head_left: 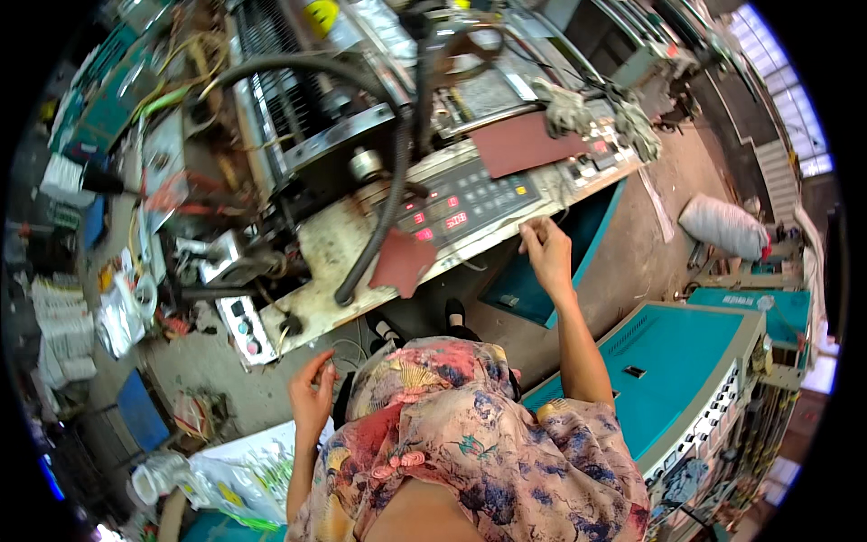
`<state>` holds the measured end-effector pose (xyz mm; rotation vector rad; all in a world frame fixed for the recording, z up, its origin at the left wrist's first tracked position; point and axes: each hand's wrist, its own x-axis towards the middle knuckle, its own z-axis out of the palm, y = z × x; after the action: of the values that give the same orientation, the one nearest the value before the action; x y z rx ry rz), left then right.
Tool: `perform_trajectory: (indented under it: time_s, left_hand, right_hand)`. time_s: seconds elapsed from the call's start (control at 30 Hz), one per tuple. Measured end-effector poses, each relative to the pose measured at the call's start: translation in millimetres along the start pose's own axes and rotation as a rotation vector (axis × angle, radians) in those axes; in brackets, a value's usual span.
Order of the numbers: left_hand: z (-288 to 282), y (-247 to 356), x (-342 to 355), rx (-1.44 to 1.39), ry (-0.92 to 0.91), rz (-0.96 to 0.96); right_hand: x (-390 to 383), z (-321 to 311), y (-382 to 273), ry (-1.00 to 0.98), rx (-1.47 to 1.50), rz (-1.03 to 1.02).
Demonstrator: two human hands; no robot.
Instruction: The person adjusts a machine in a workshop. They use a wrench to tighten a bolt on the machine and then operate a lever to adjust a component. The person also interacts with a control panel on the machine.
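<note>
My right hand (547, 253) hangs in the air close to the front edge of a control panel (461, 203) with red digits and dark keys. Its fingers are bent together, and anything between them is too small to make out. Lower down on the left, my left hand (312, 393) hangs beside my body, loosely curved with fingers apart and nothing in it. A brown-red sheet (524, 144) lies across the panel's upper part. A torn piece of similar sheet (403, 263) hangs over the panel's front edge, next to a thick grey hose (388, 203).
Work gloves (569, 110) lie at the panel's far right end. A teal machine cabinet (668, 361) with a row of knobs stands to my right. A wrapped white roll (725, 226) is beyond it. A switch box (244, 330) sits on the left; plastic bags (244, 470) lie behind my left arm.
</note>
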<state>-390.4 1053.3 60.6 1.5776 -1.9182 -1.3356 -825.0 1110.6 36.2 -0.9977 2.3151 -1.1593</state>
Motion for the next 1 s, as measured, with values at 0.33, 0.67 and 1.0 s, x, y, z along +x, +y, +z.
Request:
perform_trajectory:
  time_s: [0.33, 0.67, 1.0]
  left_hand:
    - [95, 63, -16, 0.124, -0.001, 0.068]
    - [116, 73, -37, 0.131, 0.091, -0.067]
    - [118, 11, -51, 0.07, -0.035, -0.264]
  right_hand:
    - [120, -93, 106, 0.479, -0.349, -0.255]
    - [112, -106, 114, 0.396, -0.191, -0.332]
    - [21, -57, 124, -0.115, -0.031, -0.434]
